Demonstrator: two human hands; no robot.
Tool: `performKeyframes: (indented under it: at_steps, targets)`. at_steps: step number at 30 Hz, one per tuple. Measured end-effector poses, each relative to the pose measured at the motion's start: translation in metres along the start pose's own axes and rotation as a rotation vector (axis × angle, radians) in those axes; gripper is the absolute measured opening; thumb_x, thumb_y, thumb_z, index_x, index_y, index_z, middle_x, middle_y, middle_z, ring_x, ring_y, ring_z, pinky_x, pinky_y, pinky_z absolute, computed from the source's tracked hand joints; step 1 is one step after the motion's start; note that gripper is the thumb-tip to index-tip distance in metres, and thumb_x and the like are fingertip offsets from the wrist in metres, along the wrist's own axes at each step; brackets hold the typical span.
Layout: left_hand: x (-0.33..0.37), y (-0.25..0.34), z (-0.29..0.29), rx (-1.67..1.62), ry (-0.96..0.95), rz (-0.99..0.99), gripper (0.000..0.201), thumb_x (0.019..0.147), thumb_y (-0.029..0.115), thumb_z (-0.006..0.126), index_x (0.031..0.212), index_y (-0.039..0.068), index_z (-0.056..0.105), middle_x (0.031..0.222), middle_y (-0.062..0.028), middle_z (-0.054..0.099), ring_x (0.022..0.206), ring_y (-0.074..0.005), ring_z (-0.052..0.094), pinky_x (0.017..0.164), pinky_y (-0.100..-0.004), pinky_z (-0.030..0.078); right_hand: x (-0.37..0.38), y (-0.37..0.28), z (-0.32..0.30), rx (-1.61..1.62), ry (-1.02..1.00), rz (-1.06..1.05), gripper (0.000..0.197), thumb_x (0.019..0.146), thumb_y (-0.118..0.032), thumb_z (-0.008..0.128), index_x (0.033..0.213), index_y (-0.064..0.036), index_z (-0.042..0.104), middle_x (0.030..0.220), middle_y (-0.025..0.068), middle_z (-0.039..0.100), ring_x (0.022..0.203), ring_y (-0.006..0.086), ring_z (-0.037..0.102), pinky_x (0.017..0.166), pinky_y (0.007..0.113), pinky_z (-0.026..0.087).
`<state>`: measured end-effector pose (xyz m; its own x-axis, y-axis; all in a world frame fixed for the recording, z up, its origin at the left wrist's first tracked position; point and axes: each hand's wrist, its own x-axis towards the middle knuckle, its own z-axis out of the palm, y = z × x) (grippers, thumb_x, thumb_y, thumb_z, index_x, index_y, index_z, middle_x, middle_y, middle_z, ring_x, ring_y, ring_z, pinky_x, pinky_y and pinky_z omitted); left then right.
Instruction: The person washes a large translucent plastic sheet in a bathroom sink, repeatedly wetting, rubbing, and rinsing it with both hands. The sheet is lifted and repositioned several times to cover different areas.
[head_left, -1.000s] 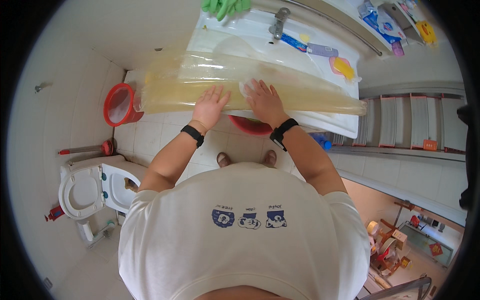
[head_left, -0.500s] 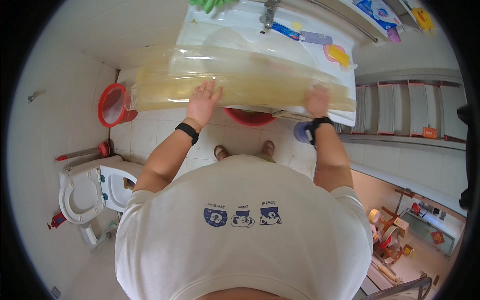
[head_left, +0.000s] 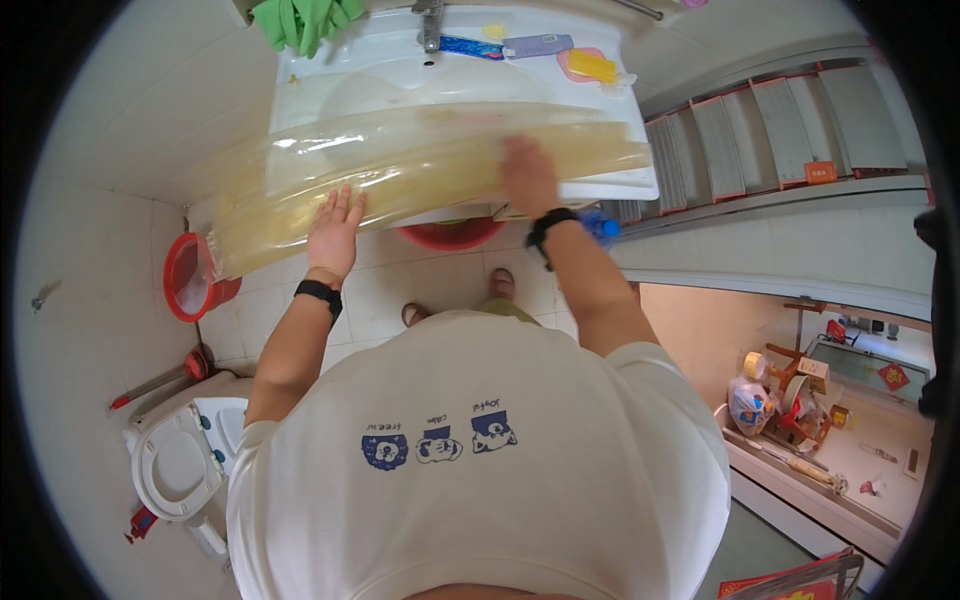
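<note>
A long, clear, yellowish plastic sheet (head_left: pixel 430 178), folded into a strip, lies across the front of the white washbasin (head_left: pixel 300 97). Its left end reaches past the basin toward a red bucket (head_left: pixel 188 290). My left hand (head_left: pixel 335 235) rests on the near edge of the sheet, fingers stretched out and flat. Over the right half of the sheet is my right hand (head_left: pixel 528 175), its fingers smeared by motion. Dark bands circle both wrists.
A tap (head_left: pixel 429 25), a purple tube (head_left: pixel 537 45) and a yellow sponge (head_left: pixel 592 67) are at the basin's back, green gloves (head_left: pixel 303 22) at its left. A red basin (head_left: pixel 452 235) stands below, a ladder (head_left: pixel 775 125) right, a toilet (head_left: pixel 165 505) lower left.
My right hand has moved left along the sheet, away from its right end. The sheet now lies more slanted, its left end lower. The whole view has shifted and turned.
</note>
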<state>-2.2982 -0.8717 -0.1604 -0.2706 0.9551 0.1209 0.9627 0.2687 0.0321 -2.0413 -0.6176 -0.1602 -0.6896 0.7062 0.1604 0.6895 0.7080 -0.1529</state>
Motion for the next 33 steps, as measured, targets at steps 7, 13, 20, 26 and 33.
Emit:
performKeyframes:
  at_steps: [7,13,20,26,33]
  targets:
    - [0.005,0.006,-0.008,0.060,-0.045,-0.055,0.051,0.087,0.005,0.048,0.136,0.020,0.048,0.145,-0.0094,0.042,0.133,-0.0291,0.042,0.109,-0.0414,0.035,-0.009,0.177,-0.003,-0.317,0.098,0.341,0.057,0.092,-0.041,0.047,0.136,-0.0049,0.044,0.139,0.0162,0.046,0.127,0.0349,0.044,0.103,0.051,0.034]
    - [0.012,0.023,-0.008,0.182,-0.079,-0.151,0.050,0.086,0.006,0.049,0.135,0.015,0.049,0.145,-0.0110,0.042,0.132,-0.0291,0.042,0.109,-0.0425,0.034,0.006,0.098,0.001,-0.032,-0.164,0.017,0.065,0.089,-0.047,0.050,0.131,0.0026,0.046,0.130,0.0212,0.052,0.128,0.0362,0.042,0.107,0.052,0.028]
    - [0.028,0.023,-0.032,0.097,-0.075,-0.168,0.045,0.084,0.003,0.049,0.127,0.013,0.055,0.135,-0.0131,0.052,0.126,-0.0308,0.049,0.104,-0.0426,0.039,0.008,0.064,-0.032,0.213,0.025,-0.379,0.051,0.078,-0.025,0.063,0.124,-0.0049,0.051,0.124,0.0166,0.055,0.122,0.0328,0.047,0.102,0.052,0.033]
    - [0.043,0.010,-0.063,-0.095,-0.069,-0.173,0.036,0.082,0.005,0.051,0.117,0.010,0.059,0.124,-0.0148,0.060,0.114,-0.0343,0.055,0.097,-0.0411,0.045,0.039,0.096,-0.060,0.279,-0.133,-0.526,0.051,0.073,-0.017,0.065,0.121,-0.0058,0.052,0.112,0.0138,0.057,0.107,0.0334,0.053,0.093,0.046,0.040]
    - [0.023,0.025,-0.025,0.042,0.030,-0.219,0.042,0.086,0.011,0.049,0.127,0.010,0.052,0.136,-0.0128,0.052,0.127,-0.0306,0.046,0.107,-0.0401,0.036,0.021,0.023,-0.043,0.088,-0.174,-0.400,0.078,0.081,-0.040,0.066,0.138,0.0037,0.037,0.144,0.0279,0.032,0.135,0.0426,0.029,0.110,0.052,0.025]
